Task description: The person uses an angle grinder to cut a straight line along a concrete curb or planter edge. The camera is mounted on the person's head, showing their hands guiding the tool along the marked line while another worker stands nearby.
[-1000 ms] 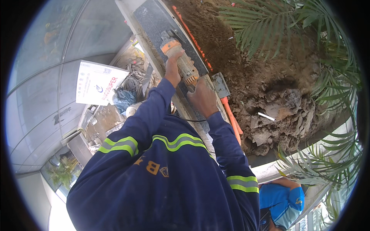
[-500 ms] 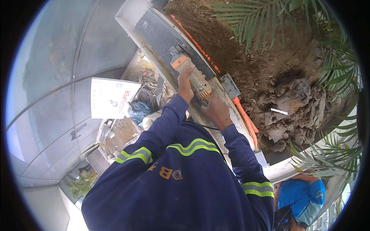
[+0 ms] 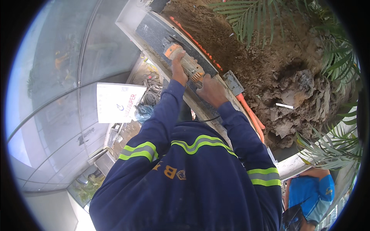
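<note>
An orange and grey angle grinder [image 3: 191, 66], coated in dust, lies over a dark stone slab [image 3: 156, 31] set along a low wall. My left hand [image 3: 179, 70] is wrapped around its front body, just behind the orange head. At the rear end, my right hand [image 3: 212, 91] is closed around the handle, with some of its fingers hidden. The disc end is at the slab's surface; whether it touches cannot be made out. A black cable [image 3: 210, 119] runs beside my right forearm.
Right of the wall, a grey flat-bladed tool [image 3: 232, 82] with an orange handle lies by brown soil [image 3: 246, 61] and palm fronds [image 3: 252, 17]. On the left are a white printed board [image 3: 115, 102], coiled rope [image 3: 152, 94] and glass panels [image 3: 46, 84]. A person in a blue shirt [image 3: 304, 194] is at lower right.
Both hands have moved the grinder up and left along the slab, toward its far end. The whole view has shifted slightly. The grip on the grinder stays the same.
</note>
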